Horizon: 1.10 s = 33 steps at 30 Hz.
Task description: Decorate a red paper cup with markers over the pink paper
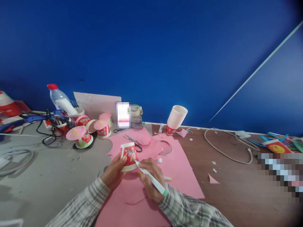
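Lower centre: my left grip (115, 169) pinches a red cup (129, 154); my right grip (153, 169) pinches a marker (155, 182). Centre bottle (136, 113) contains clear liquid (136, 122).

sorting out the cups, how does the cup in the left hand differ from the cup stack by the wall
The held cup is short; the cup stack is tall. The held cup is wide end down; the cup stack is wide end up. Both show red printing.

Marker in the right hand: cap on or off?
Off: the marker in the right hand shows its bare, tapered writing end pointed at the red paper cup.
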Motion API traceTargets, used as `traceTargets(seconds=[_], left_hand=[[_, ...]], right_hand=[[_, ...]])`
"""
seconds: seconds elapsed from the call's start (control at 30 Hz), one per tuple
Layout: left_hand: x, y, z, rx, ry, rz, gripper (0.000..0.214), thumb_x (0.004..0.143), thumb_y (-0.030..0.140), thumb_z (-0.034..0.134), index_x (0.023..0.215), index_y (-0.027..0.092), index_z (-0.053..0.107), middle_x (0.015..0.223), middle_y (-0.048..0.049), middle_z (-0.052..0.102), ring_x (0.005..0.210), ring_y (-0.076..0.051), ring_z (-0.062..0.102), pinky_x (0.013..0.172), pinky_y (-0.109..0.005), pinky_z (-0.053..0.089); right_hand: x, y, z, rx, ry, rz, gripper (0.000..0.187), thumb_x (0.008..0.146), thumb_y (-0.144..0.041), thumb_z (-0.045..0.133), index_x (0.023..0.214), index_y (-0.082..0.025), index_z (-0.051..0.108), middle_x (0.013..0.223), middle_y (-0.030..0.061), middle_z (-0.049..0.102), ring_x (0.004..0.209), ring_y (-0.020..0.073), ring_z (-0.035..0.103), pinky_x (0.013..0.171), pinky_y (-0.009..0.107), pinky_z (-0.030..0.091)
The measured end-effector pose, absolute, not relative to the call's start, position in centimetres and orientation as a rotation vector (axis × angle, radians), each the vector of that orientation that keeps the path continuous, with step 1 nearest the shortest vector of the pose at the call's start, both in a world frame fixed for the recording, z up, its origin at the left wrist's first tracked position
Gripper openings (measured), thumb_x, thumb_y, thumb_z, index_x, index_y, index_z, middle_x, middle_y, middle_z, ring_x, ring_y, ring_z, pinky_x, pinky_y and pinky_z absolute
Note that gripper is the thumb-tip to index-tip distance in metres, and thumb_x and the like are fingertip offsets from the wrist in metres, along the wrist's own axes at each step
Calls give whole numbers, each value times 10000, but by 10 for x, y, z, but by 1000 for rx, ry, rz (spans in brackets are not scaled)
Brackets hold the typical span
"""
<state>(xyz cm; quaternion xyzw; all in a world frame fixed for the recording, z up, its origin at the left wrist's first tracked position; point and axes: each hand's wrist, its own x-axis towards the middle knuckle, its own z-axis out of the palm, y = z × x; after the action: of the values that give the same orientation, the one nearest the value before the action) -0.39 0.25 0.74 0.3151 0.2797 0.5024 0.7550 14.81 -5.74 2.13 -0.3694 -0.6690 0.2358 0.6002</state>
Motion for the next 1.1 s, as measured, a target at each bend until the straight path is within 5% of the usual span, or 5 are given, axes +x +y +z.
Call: traceTargets(seconds=[0.87, 1.1], left_hand=[[-3, 5, 8, 692, 649, 1167, 314, 605, 243, 661, 904, 149, 659, 773, -125, 725, 727, -331, 612, 672, -464, 467], [-3, 3, 10, 688, 671, 1172, 312, 608, 269, 653, 897, 152, 659, 773, -128, 720, 739, -335, 607, 652, -459, 469]], right_hand=[[146, -56, 18, -936, -1577, 468, 219, 778, -120, 495, 938, -215, 611, 803, 66, 654, 689, 244, 629, 609, 335, 516], [142, -58, 15, -867, -1628, 375, 275, 747, -78, 511, 967, -218, 597, 819, 76, 658, 828, 277, 623, 684, 367, 531]])
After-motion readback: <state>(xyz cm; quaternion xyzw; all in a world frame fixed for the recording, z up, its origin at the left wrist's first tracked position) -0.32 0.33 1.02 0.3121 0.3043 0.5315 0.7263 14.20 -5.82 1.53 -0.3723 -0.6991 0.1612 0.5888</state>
